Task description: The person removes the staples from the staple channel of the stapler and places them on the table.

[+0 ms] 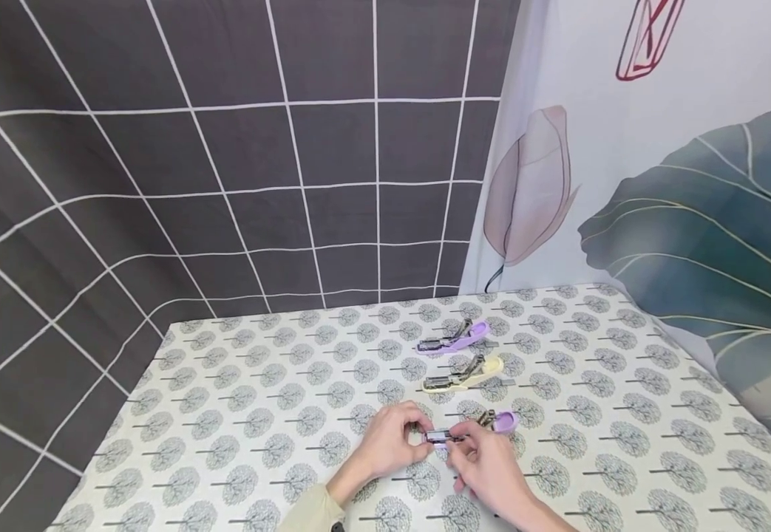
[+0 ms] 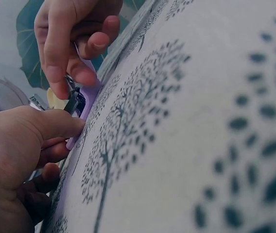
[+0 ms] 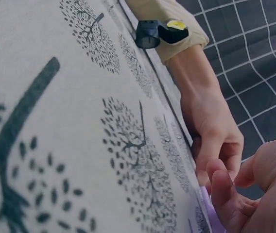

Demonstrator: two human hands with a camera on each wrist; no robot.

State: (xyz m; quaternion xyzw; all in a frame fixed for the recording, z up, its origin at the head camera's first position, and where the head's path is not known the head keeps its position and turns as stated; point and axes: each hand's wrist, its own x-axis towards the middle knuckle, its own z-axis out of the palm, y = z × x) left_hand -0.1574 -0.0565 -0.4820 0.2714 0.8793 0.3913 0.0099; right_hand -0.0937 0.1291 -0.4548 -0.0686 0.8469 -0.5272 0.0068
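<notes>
A purple stapler (image 1: 506,422) with its metal staple channel exposed lies on the tree-print cloth, its long side running left to right. My left hand (image 1: 395,437) grips its left end between thumb and fingers. Over the middle of the metal channel, the thumb and forefinger of my right hand (image 1: 485,459) pinch the stapler. In the left wrist view, the left thumb presses on the purple body (image 2: 90,94) while the right fingertips meet at its dark metal part. Fingers cover most of the stapler in the right wrist view, leaving a purple strip (image 3: 211,211).
Behind the hands lie a cream stapler (image 1: 491,367) and, farther back, another purple stapler (image 1: 477,334), both with metal parts raised. The patterned tablecloth (image 1: 259,391) reaches a dark gridded curtain (image 1: 332,214) and a pale floral curtain (image 1: 538,185). A black band (image 3: 160,33) circles the left sleeve.
</notes>
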